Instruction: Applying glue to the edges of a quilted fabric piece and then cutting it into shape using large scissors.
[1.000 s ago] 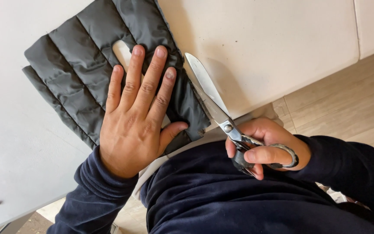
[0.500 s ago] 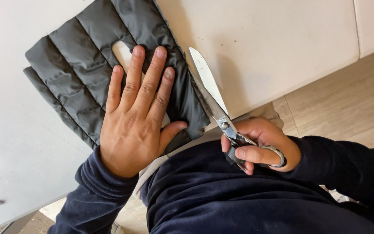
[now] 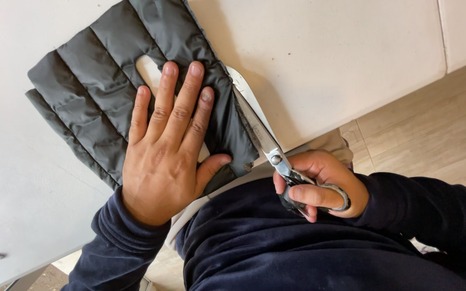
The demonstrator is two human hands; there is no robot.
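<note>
A dark grey quilted fabric piece (image 3: 109, 70) with a cut-out hole lies on the white table (image 3: 341, 59). My left hand (image 3: 165, 151) presses flat on it, fingers spread, the thumb at the fabric's near edge. My right hand (image 3: 319, 186) grips the black handles of a pair of scissors (image 3: 262, 137). The silver blades are parted and lie along the fabric's right edge, their tips next to my left hand's little finger.
The table's near edge runs diagonally across the view, with a seam between table sections at the upper right. Light wood-look floor (image 3: 427, 134) shows at the right. My dark blue sleeves and torso fill the bottom.
The scissors have moved left, from bare table to the fabric's right edge. My left hand has stayed flat on the fabric.
</note>
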